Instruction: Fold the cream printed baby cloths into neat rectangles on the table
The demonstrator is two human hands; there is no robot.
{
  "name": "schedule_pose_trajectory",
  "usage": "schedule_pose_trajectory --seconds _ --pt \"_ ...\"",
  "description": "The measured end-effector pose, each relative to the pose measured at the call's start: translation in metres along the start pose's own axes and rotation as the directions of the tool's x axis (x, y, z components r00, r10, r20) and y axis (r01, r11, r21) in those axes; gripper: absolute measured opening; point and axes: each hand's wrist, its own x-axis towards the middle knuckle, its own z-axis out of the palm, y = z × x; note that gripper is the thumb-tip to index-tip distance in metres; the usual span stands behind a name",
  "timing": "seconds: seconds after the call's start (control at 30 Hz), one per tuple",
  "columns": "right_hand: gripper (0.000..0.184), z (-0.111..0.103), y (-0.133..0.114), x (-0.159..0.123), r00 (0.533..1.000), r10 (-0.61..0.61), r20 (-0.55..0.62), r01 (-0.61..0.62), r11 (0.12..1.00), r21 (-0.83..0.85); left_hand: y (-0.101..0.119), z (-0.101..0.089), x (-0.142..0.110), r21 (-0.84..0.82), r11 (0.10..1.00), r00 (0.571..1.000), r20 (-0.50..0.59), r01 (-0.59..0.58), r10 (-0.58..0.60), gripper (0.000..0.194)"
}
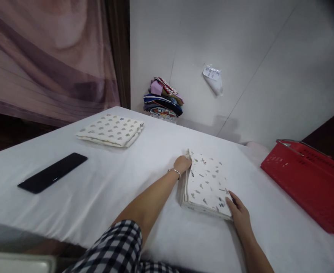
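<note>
A folded white cloth (208, 180) with a small scattered print lies in several layers on the white-covered table (127, 189). At its far left corner my left hand (182, 164), wearing a bracelet, has its fingers closed on the cloth's edge. My right hand (240, 216) grips the near right corner, thumb on top; its other fingers are partly hidden. To the left, apart from both hands, rests another folded cloth (111, 129), cream with rows of small grey motifs.
A flat black panel (53, 172) lies on the left of the table. The red plastic basket (309, 182) stands at the right edge. Beyond the far edge rises a pile of folded fabrics (163, 100) against the wall. A pink curtain (50, 57) hangs at left.
</note>
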Motion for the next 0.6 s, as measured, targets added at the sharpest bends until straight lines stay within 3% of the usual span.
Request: schedule_pose_trajectory --seconds 0.23,0.6 --pt "0.069 -0.001 -0.003 -0.002 1.000 0.015 0.015 -0.015 1.000 -0.008 -0.006 0.009 0.004 -0.027 0.999 0.994 -0.110 0.024 -0.027 0.022" --pt "0.066 -0.001 -0.003 -0.003 1.000 0.027 0.013 -0.026 0.999 -0.042 0.006 0.008 0.044 -0.049 0.997 0.996 -0.065 0.060 -0.063 0.026"
